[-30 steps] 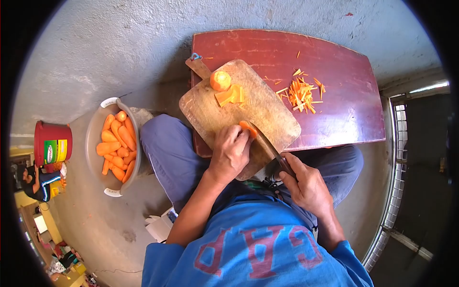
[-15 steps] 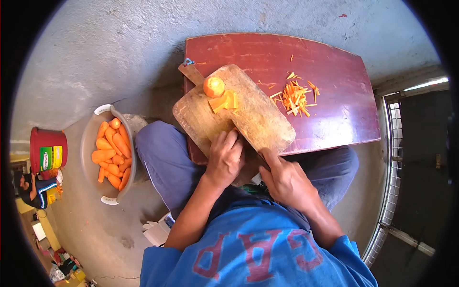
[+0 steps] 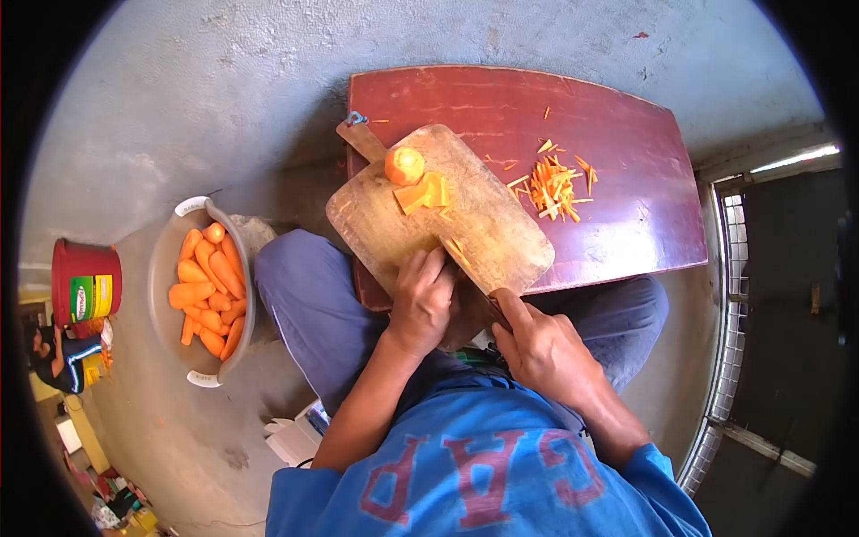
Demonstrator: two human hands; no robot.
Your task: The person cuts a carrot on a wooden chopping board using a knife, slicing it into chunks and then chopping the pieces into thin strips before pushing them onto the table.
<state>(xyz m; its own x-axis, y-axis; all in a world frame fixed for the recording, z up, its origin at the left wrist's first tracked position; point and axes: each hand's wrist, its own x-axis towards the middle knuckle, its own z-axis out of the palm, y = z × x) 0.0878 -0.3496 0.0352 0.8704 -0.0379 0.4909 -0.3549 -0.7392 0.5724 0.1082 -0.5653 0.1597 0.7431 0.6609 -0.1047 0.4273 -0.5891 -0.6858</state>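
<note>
My right hand (image 3: 548, 347) is wrapped around the handle of a knife (image 3: 472, 276), whose blade slants up and left over the near edge of the wooden cutting board (image 3: 362, 228). Beside the blade, my left hand (image 3: 424, 300) presses its curled fingers down on a carrot piece that is almost wholly hidden under them. Thin carrot strips (image 3: 456, 251) lie along the blade. Farther up the board are a thick carrot chunk (image 3: 404, 166) and several flat carrot slices (image 3: 422, 193).
Cut carrot sticks (image 3: 553, 188) lie heaped on the red table (image 3: 626, 134). At left, a grey basin (image 3: 161, 300) holds several peeled carrots (image 3: 215, 268). Behind it are a red bucket (image 3: 67, 277) and another person (image 3: 58, 358). A blue wall (image 3: 268, 80) borders the table.
The knife blade has shifted slightly, and carrot strips now show beside it. Both hands stay in nearly the same place. The whole view has moved a little.
</note>
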